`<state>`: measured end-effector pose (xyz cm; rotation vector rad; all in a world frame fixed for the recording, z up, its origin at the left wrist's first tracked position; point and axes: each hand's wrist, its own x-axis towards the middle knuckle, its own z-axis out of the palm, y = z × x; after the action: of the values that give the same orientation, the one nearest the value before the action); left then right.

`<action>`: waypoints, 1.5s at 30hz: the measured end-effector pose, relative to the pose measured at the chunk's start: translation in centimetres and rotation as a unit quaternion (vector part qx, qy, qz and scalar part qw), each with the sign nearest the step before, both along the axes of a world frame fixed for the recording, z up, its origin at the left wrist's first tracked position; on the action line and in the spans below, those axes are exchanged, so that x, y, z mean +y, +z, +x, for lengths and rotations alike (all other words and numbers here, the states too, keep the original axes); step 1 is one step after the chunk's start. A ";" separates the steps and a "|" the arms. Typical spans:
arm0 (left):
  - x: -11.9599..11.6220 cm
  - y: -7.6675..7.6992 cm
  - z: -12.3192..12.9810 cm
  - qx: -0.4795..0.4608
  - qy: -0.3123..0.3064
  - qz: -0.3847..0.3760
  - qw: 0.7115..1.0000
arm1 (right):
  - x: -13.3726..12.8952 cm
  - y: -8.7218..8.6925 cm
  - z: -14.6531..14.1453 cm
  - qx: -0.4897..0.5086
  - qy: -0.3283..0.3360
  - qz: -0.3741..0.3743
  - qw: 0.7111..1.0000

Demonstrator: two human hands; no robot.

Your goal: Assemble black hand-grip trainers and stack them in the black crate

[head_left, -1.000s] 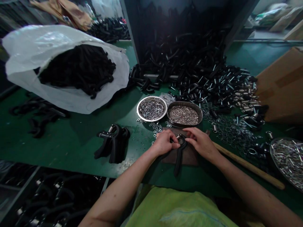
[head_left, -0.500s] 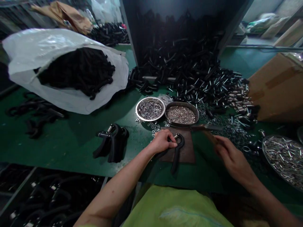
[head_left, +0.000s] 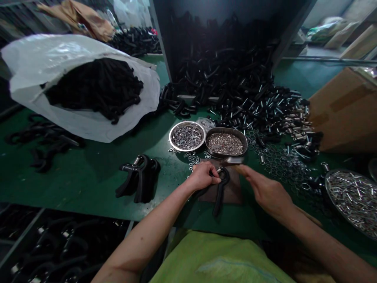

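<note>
On a brown pad (head_left: 232,192), a black hand grip exerciser (head_left: 218,196) with a small metal spring lies with its handles toward me. Pinched fingers of my left hand (head_left: 204,175) hold it near the spring; what sits right under the fingertips is hidden. My right hand (head_left: 269,193) is closed round the wooden handle of a hammer (head_left: 234,160). The metal hammer head, slightly blurred, is just above the exerciser's top end. To the left, a few more black hand grips (head_left: 138,177) stand together on the green table (head_left: 97,177).
Behind the pad sit a round bowl of pins (head_left: 187,136) and an oval tin of small metal parts (head_left: 226,142). A white sack (head_left: 29,59) of black parts lies left. Heaped handles (head_left: 235,86), loose rings (head_left: 279,161), a carton (head_left: 347,110) and a pin tray (head_left: 353,192) occupy the right and back.
My right hand has swung the hammer left, from beside the pad to over the exerciser. My left hand and the exerciser have stayed in place.
</note>
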<state>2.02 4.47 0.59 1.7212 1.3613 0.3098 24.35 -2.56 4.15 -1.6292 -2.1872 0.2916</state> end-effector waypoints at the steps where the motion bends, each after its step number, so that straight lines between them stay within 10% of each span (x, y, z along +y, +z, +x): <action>1: 0.0 0.0 0.0 0.004 -0.002 0.005 1.000 | 0.1 -0.5 0.1 -0.025 0.005 -0.037 0.999; 11: -1.2 -1.1 -0.6 -0.020 -0.027 0.121 0.992 | -1.5 -0.9 0.8 0.022 -0.002 -0.105 0.994; 26: -0.1 -1.1 -0.1 -0.041 -0.002 0.016 0.999 | -2.3 -1.2 0.5 0.080 -0.011 -0.112 0.990; 45: -1.6 -1.3 -1.1 -0.033 -0.053 0.153 0.986 | -3.3 -0.6 0.4 0.075 -0.010 -0.097 0.992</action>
<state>0.88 2.84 -0.73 2.0096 1.2153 0.5336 24.74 -5.82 3.52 -1.6697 -2.0810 0.6184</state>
